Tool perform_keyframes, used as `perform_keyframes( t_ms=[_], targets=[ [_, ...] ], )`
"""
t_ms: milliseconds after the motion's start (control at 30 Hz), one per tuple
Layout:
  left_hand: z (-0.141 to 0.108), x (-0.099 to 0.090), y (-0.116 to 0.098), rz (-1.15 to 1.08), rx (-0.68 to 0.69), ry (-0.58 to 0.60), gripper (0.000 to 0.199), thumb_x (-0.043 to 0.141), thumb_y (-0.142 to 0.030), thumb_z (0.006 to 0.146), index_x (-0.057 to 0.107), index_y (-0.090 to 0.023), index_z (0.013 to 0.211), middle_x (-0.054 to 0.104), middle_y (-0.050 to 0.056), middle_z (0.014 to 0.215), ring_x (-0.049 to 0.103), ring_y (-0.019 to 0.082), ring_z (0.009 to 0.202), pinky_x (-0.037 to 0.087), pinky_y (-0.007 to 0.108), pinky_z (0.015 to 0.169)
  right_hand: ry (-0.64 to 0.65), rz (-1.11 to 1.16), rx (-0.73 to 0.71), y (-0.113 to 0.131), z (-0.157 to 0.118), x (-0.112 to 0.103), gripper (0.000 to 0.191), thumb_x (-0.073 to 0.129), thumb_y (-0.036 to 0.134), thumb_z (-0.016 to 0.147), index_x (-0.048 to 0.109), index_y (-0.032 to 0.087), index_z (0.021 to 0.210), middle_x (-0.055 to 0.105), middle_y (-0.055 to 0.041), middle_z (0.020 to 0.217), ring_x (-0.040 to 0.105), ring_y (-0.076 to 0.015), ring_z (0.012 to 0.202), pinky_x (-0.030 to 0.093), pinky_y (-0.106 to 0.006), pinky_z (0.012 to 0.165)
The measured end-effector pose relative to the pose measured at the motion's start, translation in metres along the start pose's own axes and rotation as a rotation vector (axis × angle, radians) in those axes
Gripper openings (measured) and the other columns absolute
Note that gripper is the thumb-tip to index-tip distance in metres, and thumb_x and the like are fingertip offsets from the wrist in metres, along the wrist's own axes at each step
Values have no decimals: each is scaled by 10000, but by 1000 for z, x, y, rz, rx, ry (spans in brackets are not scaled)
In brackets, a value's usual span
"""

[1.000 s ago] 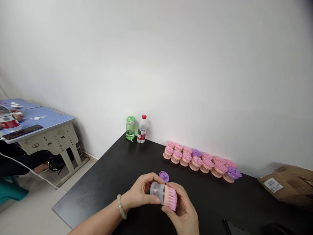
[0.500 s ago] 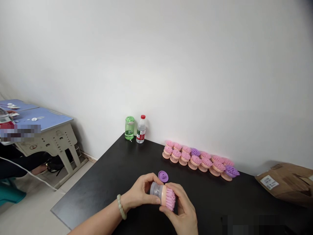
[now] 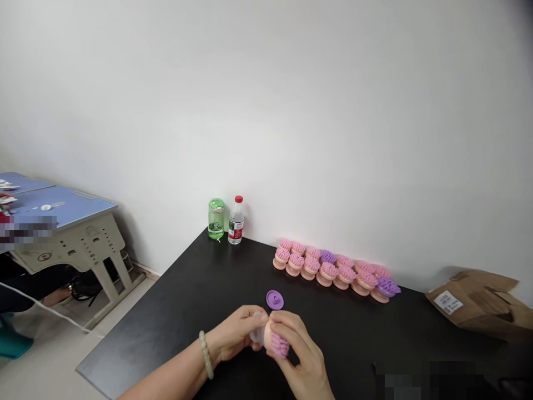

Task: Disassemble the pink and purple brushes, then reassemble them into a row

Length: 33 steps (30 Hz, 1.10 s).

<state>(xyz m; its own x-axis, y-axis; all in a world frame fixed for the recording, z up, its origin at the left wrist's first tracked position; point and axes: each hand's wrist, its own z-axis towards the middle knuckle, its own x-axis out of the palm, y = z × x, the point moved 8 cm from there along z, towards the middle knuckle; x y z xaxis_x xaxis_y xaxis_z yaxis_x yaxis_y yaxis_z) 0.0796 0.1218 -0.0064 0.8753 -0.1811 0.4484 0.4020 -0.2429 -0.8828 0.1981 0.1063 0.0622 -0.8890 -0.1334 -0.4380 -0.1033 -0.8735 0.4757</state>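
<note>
Between my hands is a scrubbing brush with pink bristles [image 3: 280, 345], a peach collar and a clear cup [image 3: 257, 334] at its left end, tilted on its side above the black table. My left hand [image 3: 239, 333] is closed around the clear cup, the thumb on top. With fingers wrapped over the collar and bristles, my right hand [image 3: 298, 350] grips the brush head. Just beyond my hands, a round purple disc [image 3: 275, 300] with a small central knob lies on the table. Part of the cup is hidden behind my left fingers.
Two rows of brushes [image 3: 328, 271], mostly pink with a couple of purple ones, stand along the wall. A green bottle [image 3: 216, 219] and a red-capped water bottle [image 3: 236, 221] stand at the back corner. A brown paper bag [image 3: 470, 303] lies right. A blue desk [image 3: 79, 208] stands left.
My left thumb has moved up over the top of the clear cup, and the brush has turned in my hands. The view has shifted slightly to the right.
</note>
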Motion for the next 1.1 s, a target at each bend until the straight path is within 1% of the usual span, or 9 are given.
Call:
perform_keyframes(
  t_ms=[100, 233, 400, 500, 633, 733, 833, 1000, 1100],
  targets=[
    [0, 2, 3, 3, -16, -11, 478, 716, -601, 749, 554, -151, 747, 500, -18, 614, 445, 85, 511, 319, 209, 466, 1, -23, 18, -2, -2, 3, 300, 619, 139, 895, 607, 273, 1163, 660, -75, 1133, 654, -233, 1050, 566, -326, 897],
    [-5, 6, -7, 96, 93, -28, 464, 678, -605, 791, 558, -158, 825, 494, -27, 667, 422, 81, 547, 331, 210, 502, -108, -90, 140, -16, -7, -2, 370, 726, 324, 838, 590, 262, 1177, 687, -67, 1046, 696, -244, 937, 593, -309, 820],
    [-11, 12, -24, 175, 272, 15, 423, 797, -434, 749, 603, -185, 1030, 595, 12, 880, 508, 127, 771, 398, 237, 703, -172, -125, 292, -36, -15, -4, 472, 747, 400, 797, 566, 280, 1216, 723, -38, 1043, 728, -236, 894, 606, -290, 771],
    [-10, 10, -26, 149, 310, 0, 437, 853, -347, 692, 620, -196, 1030, 607, 12, 907, 522, 142, 813, 399, 243, 735, -155, -70, 349, -46, -20, -1, 510, 762, 399, 776, 565, 284, 1232, 718, -43, 1118, 718, -253, 976, 598, -317, 833],
    [-9, 6, -28, 126, 340, -39, 449, 870, -323, 664, 623, -201, 1019, 603, 16, 924, 532, 153, 820, 405, 251, 731, -152, 79, 446, -54, -25, 4, 574, 757, 406, 766, 544, 266, 1280, 673, -79, 1243, 677, -284, 1093, 574, -374, 915],
    [-8, 4, -29, 119, 365, -58, 474, 878, -331, 650, 607, -212, 1020, 599, 20, 946, 540, 163, 834, 413, 264, 742, -141, 221, 531, -59, -25, 10, 526, 690, 389, 825, 524, 253, 1305, 653, -100, 1276, 669, -274, 1110, 576, -368, 910],
    [-8, 5, -31, 143, 400, -51, 482, 883, -333, 646, 598, -223, 1019, 588, 24, 978, 545, 174, 867, 419, 278, 769, -143, 310, 596, -61, -25, 13, 430, 656, 373, 856, 558, 241, 1254, 687, -102, 1198, 691, -259, 1057, 579, -361, 896],
    [-13, 5, -33, 146, 423, -34, 610, 825, -488, 697, 558, -247, 1189, 553, 67, 1147, 508, 241, 1065, 411, 333, 901, -221, 427, 612, -61, -23, 8, 411, 706, 348, 826, 600, 216, 1200, 710, -123, 1144, 705, -275, 1026, 592, -364, 868],
    [-12, 1, -30, 171, 365, -63, 528, 642, -618, 823, 576, -211, 1153, 569, 62, 1033, 509, 204, 946, 410, 315, 837, -272, 445, 572, -62, -24, 3, 437, 752, 302, 789, 614, 206, 1192, 711, -132, 1138, 708, -280, 1026, 598, -353, 859]
  ],
)
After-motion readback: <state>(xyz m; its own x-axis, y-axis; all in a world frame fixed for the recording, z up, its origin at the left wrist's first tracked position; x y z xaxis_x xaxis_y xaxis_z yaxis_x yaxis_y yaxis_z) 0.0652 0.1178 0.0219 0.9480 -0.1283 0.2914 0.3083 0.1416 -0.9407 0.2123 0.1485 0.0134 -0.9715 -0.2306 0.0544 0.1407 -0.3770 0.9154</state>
